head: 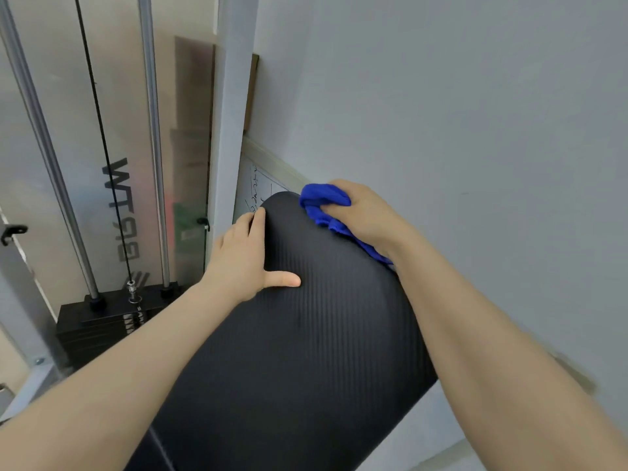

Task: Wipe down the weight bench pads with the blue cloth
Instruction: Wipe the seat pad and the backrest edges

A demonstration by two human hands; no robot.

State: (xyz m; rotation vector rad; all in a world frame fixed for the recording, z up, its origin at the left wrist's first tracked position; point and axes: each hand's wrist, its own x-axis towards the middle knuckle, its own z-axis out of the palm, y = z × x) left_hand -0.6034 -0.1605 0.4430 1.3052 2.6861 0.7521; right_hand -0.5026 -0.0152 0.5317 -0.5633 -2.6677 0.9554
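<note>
Pad [306,334], black and ribbed, fills the middle of the view and runs up toward the grey wall [458,113]. The left hand [243,256] grips the pad's left edge near its top end: the fingers curl over the edge and the thumb lies flat across the pad's face. The right hand [363,212] is at the pad's upper right edge, its fingers bunched around the blue cloth [326,205] and pressing it against the pad; a strip of cloth trails down the pad's right side under the wrist. To the left of the pad stands a white post [231,113], and further left of it a stack of black weight plates [102,321] with steel rods [153,130] and a cable [102,147]. A whiteboard [253,188] with handwriting shows just beyond the pad's top end.
</note>
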